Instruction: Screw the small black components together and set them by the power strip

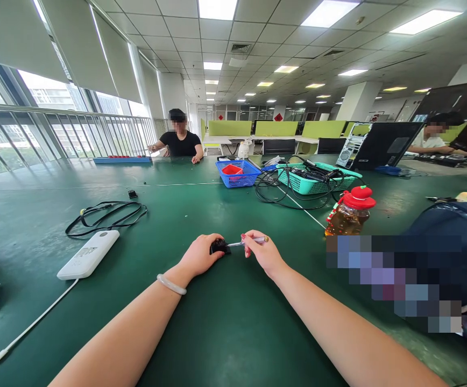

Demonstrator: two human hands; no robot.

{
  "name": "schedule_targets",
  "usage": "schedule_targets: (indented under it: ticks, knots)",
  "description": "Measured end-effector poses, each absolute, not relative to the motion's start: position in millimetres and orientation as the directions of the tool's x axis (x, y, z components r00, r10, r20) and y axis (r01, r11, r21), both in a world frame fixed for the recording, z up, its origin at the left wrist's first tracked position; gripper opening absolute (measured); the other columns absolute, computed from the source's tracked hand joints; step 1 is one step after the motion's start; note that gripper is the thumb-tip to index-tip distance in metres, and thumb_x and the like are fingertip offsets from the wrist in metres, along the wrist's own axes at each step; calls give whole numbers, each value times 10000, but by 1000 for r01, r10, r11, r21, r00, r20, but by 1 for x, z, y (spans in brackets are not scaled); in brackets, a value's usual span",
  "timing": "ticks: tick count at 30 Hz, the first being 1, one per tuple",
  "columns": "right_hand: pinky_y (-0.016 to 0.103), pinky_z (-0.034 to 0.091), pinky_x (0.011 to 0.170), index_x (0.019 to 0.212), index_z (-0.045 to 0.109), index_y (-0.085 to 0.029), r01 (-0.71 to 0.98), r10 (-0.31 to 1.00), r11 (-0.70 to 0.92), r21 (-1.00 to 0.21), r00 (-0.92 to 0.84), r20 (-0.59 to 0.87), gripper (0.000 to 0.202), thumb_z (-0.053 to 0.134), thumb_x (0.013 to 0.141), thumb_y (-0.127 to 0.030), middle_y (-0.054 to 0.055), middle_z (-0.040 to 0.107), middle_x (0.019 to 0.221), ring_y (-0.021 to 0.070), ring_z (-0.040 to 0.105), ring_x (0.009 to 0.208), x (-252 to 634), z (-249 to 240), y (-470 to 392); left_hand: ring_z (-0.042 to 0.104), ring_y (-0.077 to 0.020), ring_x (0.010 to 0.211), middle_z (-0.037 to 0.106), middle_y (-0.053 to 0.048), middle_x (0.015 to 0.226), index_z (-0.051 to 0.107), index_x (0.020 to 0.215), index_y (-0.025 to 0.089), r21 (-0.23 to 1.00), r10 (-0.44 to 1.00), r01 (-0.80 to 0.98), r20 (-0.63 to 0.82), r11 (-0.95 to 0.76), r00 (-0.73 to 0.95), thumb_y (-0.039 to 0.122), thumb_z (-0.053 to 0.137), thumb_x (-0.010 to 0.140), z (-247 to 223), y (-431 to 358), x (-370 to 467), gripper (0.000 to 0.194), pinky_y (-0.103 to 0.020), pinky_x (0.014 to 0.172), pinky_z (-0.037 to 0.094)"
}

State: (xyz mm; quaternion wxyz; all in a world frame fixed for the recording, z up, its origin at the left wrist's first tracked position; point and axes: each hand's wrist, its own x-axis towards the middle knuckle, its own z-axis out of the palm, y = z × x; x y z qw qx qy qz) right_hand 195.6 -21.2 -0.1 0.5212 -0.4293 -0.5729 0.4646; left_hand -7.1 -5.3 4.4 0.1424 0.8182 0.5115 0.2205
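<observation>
Black part (219,246) is gripped on the surface (229,322) by the left hand (199,255), a screwdriver (261,239) by the right hand (269,257).

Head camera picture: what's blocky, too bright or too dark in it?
Head view: square blocks cover a patch at the right; head view: big ceiling lights glare plain white; head view: the small black piece in the left hand is too dark to make out.
</observation>
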Motion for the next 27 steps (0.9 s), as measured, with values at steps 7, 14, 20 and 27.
schedule_targets:
  ticks: [7,14,20,27]
  knots:
    - [288,410,566,697,564,-197,-247,999,19,-969,-39,30,386,741,629,-533,-62,496,498,100,456,467,199,-5,-14,603,-245,1034,683,-44,1082,632,1122,263,472,854,716,215,-515,473,366,625,779,5,-9,-7,358,-377,926,478]
    - [293,422,571,683,523,-207,-258,999,-16,-966,39,-27,349,719,649,-494,-86,452,445,82,402,419,199,-4,-14,610,-232,998,689,-39,1057,632,1101,259,466,805,667,211,-581,554,371,652,769,10,-14,-5,351,-353,896,484]
    - [294,436,572,662,487,-212,-270,993,-21,-963,110,-52,304,703,657,-426,-97,418,425,71,366,398,200,-4,-13,608,-223,994,686,-36,1068,627,1106,259,475,790,646,208,-597,577,353,645,776,10,-15,-5,344,-347,904,479]
    - [296,429,539,642,454,-221,-272,988,38,-962,155,-4,311,687,671,-425,-93,404,440,75,359,398,202,-2,-12,601,-231,1016,676,-46,1100,616,1150,264,492,798,647,195,-583,570,352,632,784,9,-14,-6,377,-361,927,472]
